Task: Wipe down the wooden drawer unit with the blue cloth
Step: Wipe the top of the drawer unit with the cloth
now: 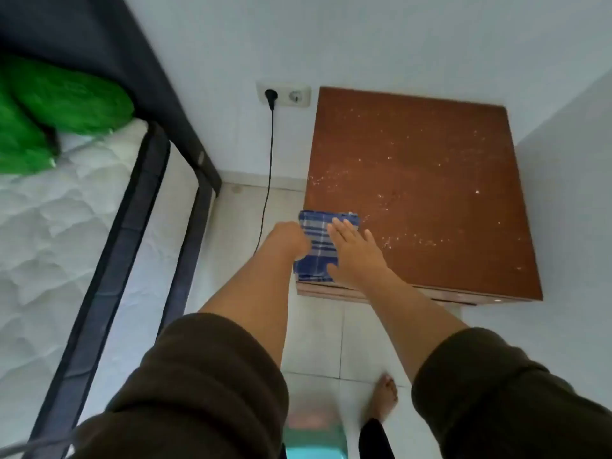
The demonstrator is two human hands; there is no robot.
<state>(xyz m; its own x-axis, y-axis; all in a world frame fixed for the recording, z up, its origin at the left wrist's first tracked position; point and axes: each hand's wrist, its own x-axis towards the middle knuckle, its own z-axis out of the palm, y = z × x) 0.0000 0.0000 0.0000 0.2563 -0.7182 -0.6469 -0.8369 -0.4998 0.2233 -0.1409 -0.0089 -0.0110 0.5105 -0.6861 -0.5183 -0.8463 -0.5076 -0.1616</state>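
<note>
Both hands are on the blue cloth (318, 246), which lies folded on the near left corner of the wooden drawer unit (420, 180). The right hand (356, 251) lies flat and open, palm down, fingers spread over the cloth's right half. The left hand (288, 239) is curled at the cloth's left edge, right by the unit's side; whether it actually pinches the fabric, I cannot tell. The two hands sit close, the cloth between them.

Beyond the right hand's fingertips, white crumbs (390, 241) scatter across the top. The risk: a sweep toward the left hand pushes them off the edge onto the tiled floor (318, 329) beneath the forearms. The folded cloth could also bunch under an uneven press and skip patches, and the black cable (269, 180) hangs just beyond the left hand.
</note>
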